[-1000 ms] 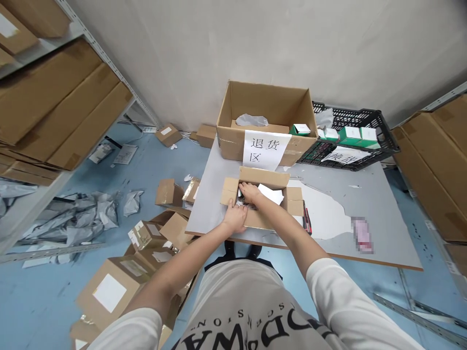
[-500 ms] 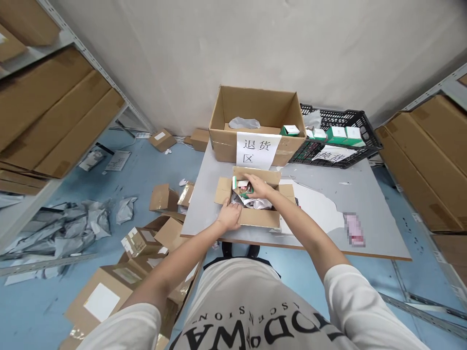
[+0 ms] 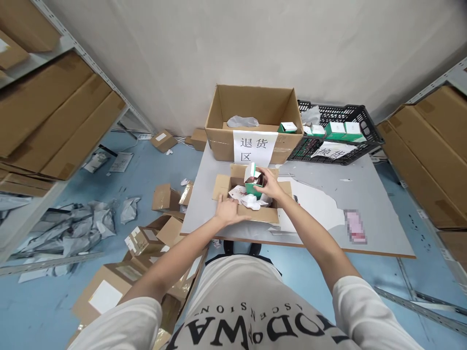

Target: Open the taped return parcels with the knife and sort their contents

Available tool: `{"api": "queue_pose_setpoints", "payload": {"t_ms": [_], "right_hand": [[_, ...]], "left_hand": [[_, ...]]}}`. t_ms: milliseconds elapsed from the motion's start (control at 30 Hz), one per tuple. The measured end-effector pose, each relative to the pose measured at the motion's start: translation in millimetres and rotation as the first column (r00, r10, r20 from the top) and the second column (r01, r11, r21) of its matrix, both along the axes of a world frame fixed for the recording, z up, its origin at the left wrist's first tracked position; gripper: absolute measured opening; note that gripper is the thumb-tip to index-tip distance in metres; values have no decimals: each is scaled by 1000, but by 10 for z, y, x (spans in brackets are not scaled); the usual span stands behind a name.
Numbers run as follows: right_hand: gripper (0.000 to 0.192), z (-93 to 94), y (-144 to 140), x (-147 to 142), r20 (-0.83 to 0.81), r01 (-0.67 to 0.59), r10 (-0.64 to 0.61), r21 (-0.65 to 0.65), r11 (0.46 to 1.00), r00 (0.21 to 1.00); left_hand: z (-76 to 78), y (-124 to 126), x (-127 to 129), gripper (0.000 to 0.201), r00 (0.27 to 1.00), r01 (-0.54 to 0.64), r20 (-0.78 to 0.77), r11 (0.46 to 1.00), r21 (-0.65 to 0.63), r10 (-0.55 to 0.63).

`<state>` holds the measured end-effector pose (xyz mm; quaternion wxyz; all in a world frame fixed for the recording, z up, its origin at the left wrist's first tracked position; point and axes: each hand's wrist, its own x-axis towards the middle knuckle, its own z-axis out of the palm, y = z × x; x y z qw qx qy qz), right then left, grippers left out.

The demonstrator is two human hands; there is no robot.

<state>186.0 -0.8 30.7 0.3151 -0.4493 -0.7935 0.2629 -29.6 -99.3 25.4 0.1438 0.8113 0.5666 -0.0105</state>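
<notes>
A small open cardboard box (image 3: pixel 257 214) sits at the near edge of a grey table (image 3: pixel 368 194), with white paper and packing (image 3: pixel 251 201) inside. My right hand (image 3: pixel 269 185) grips a small green and white product box (image 3: pixel 253 180) with its top flap open, held just above the cardboard box. My left hand (image 3: pixel 228 210) rests on the cardboard box's near left wall, fingers spread.
A large open carton (image 3: pixel 251 119) with a white paper sign stands at the table's far edge. A black crate (image 3: pixel 359 141) holding green boxes stands to its right. Cardboard boxes (image 3: pixel 146 238) and grey bags (image 3: pixel 65 228) litter the blue floor at left. Shelves flank both sides.
My right hand went from reaching deep in the cardboard box to lifting the green product box up out of it. My left hand stayed on the box's wall.
</notes>
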Motion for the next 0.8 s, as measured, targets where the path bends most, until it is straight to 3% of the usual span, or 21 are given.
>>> {"api": "queue_pose_setpoints", "payload": {"t_ms": [67, 133, 267, 433, 600, 800], "right_hand": [[73, 13, 14, -32, -26, 9, -9, 6, 1000, 1000], [73, -27, 2, -66, -32, 0, 0, 2, 1000, 999], [71, -186, -75, -80, 18, -33, 34, -40, 999, 999], [68, -234, -49, -14, 165, -49, 65, -95, 994, 984], [70, -132, 118, -29, 374, -72, 127, -158, 985, 919], [66, -100, 162, -99, 465, -85, 148, -153, 985, 873]], "left_hand": [[41, 43, 38, 62, 994, -105, 21, 994, 28, 105], [54, 83, 62, 58, 991, -130, 37, 990, 45, 129], [-5, 102, 19, 59, 997, 50, 62, 999, 3, -50], [-130, 57, -117, 82, 976, 217, 18, 975, -48, -216], [-200, 100, -87, 80, 963, 247, -94, 967, -69, -253], [-252, 146, 24, 69, 961, 228, -135, 969, -93, -240]]}}
